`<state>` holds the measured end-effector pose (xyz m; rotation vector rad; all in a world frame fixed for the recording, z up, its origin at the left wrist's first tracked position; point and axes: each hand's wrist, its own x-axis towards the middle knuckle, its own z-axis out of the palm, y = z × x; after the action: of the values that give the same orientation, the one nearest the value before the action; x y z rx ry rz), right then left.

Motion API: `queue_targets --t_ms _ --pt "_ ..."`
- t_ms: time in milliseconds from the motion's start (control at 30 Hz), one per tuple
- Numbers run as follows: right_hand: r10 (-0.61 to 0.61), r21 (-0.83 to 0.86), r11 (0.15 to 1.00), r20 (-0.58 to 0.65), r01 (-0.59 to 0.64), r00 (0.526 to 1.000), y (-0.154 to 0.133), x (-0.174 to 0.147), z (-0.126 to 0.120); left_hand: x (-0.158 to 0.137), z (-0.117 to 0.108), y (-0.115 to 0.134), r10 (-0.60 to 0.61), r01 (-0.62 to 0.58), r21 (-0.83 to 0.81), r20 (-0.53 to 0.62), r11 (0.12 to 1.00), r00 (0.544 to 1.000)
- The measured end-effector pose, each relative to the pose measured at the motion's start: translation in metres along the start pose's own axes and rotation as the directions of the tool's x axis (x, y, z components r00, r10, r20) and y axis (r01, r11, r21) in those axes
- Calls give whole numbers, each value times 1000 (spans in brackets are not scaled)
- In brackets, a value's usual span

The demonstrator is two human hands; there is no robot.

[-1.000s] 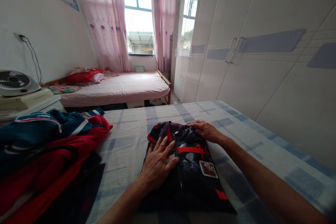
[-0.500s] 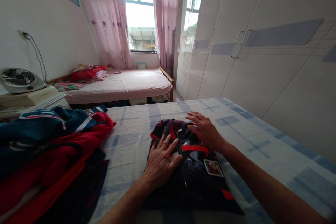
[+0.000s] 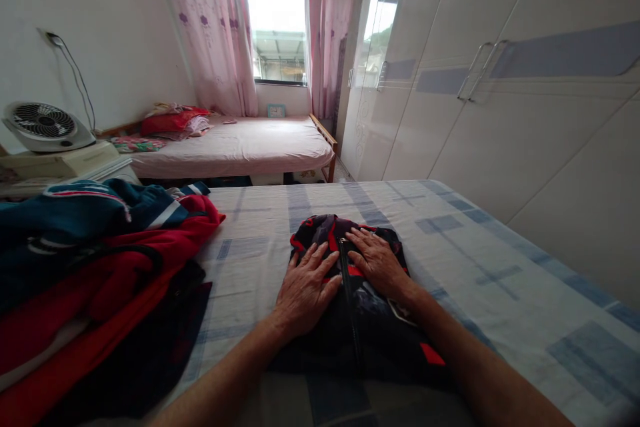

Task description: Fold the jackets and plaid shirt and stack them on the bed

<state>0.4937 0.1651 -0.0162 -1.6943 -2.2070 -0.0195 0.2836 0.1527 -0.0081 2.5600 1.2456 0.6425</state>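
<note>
A dark zip-up jacket (image 3: 370,333) with red patches lies folded, front side up, on the bed. Its zipper runs down the middle between my hands. My left hand (image 3: 307,287) rests flat on the jacket's left half, fingers spread. On the other half, close to the collar end, my right hand (image 3: 377,260) lies flat with fingers stretched out. Its wrist partly covers a pale-edged patch on the chest. Neither hand grips the cloth.
Beneath the jacket is a blue-and-white checked sheet (image 3: 240,227). Heaped clothes (image 3: 115,247) in red, teal and black lie at the left. A fan (image 3: 47,125) stands beyond them, a second bed (image 3: 250,143) is under the window, and a white wardrobe (image 3: 480,140) lines the right.
My right hand has moved left and down from the jacket's upper right edge onto its front, beside the zipper. My left hand stays in place on the jacket. The view has shifted slightly.
</note>
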Motion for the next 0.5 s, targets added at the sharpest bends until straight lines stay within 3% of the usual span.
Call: queue_targets --t_ms 500 --pt "-15 -1 1000 20 15 1000 -1 -1 -3 -1 -3 1 -9 9 15 29 1000 1000"
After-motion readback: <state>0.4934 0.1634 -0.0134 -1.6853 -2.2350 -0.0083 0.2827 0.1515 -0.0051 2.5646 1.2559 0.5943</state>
